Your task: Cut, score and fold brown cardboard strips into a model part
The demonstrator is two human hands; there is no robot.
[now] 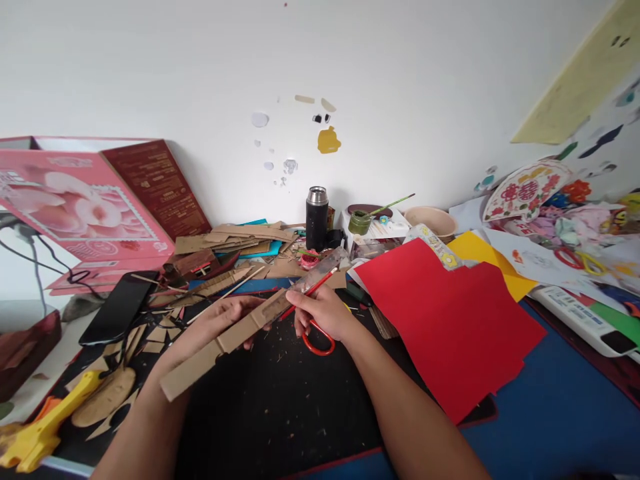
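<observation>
A long, narrow cardboard strip with crease lines runs slantwise between my hands above the black mat. My left hand is closed around it from behind and below, with some fingertips showing under its lower edge. My right hand is closed too, its thumb on a clear ruler that overlaps the strip's far end. A red pencil is held in the same hand. From beneath those fingers hangs the red handle loop of a pair of scissors; the blades are mostly hidden.
Cardboard scraps pile up behind my hands, near a black flask. Red paper lies at right. A phone, a yellow hot-glue gun and a pink box are at left.
</observation>
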